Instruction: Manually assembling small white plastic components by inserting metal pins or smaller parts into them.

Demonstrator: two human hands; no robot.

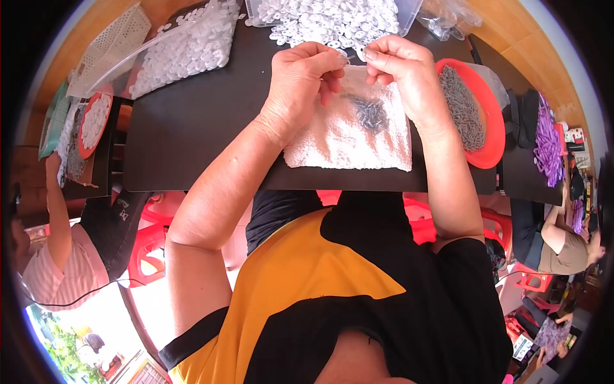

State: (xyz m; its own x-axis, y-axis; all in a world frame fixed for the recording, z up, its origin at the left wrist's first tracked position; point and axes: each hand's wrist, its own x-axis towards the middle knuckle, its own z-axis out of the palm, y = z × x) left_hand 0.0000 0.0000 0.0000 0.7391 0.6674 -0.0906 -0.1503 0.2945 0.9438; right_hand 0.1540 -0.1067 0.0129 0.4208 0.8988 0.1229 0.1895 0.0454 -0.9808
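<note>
Both my hands are raised above the far edge of a pale towel (320,150) on the dark table. My left hand (297,83) pinches a small thin grey metal piece (350,57) between thumb and forefinger. Opposite it, my right hand (412,80) is closed at the fingertips on a small white oval plastic piece (362,55). The two pieces are close together; whether they touch is too small to tell. A little pile of grey metal pieces (371,115) lies on the towel below my hands. Just beyond my fingertips, white oval pieces (332,22) heap in a clear box.
A clear bag of white pieces (185,54) lies at the far left. To the right, a red plate (494,137) holds many grey pieces. Purple pieces (548,144) are piled farther right. Other people sit at both sides, a person in a striped top (67,269) on the left.
</note>
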